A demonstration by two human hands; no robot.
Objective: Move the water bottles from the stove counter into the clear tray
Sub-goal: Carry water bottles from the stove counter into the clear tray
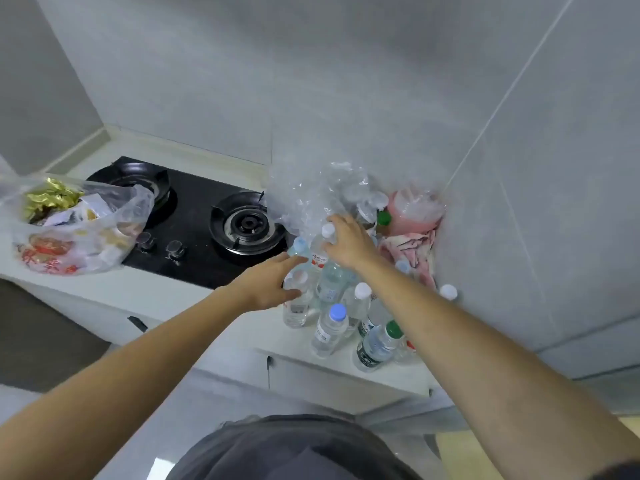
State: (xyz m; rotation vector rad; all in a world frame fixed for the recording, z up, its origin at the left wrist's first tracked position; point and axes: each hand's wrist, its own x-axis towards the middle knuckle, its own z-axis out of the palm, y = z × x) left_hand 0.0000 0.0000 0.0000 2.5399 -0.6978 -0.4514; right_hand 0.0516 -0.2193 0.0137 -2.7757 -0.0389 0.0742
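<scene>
Right, your hands both at the bottle cluster (pixel 332 306) on the table (pixel 173 299) right of the stove (pixel 197 230), left hand (pixel 266 285) curled round a clear bottle (pixel 298 299), right hand (pixel 349 244) gripping a white-cap bottle (pixel 320 252) w/ red label.

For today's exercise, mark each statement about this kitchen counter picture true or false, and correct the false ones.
1. The water bottles stand right of the gas stove. True.
2. The right hand rests flat on the wall. False: its fingers reach around a white-capped bottle.
3. A pot sits on the right burner. False: it is bare.
4. A plastic bag of packets lies left of the stove. True.
5. The left hand is at a bottle in the cluster. True.
</scene>
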